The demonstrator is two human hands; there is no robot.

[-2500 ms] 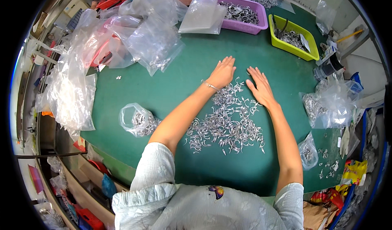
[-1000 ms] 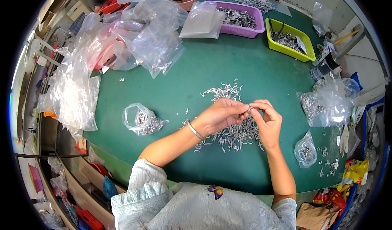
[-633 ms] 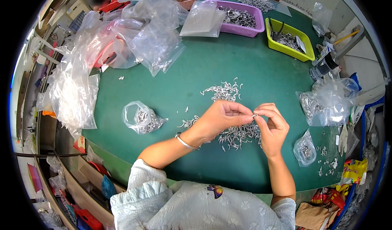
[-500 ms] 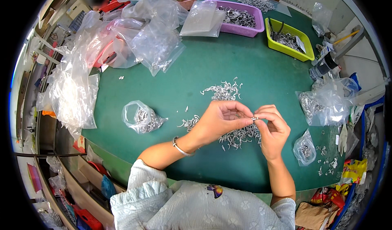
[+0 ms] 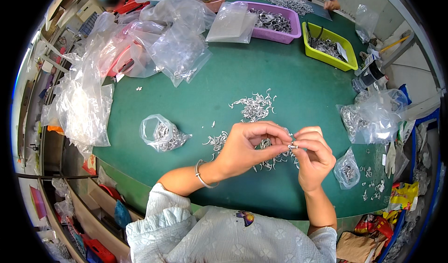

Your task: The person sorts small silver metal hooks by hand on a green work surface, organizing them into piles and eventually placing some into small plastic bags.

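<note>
Both our left hand (image 5: pixel 245 147) and right hand (image 5: pixel 316 158) were pinched on one small silver metal piece (image 5: pixel 292 146), right of the frame's centre. We judged that so narrow a grip risked slipping, dropping it among the loose, curved silver metal pieces (image 5: pixel 255 111) around the centre, hard to pick out.

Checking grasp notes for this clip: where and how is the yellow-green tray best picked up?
Probably by the left and right end rims of the yellow-green tray, from above: it is elongated that way, and the loose metal parts inside favour a level lift.
</note>
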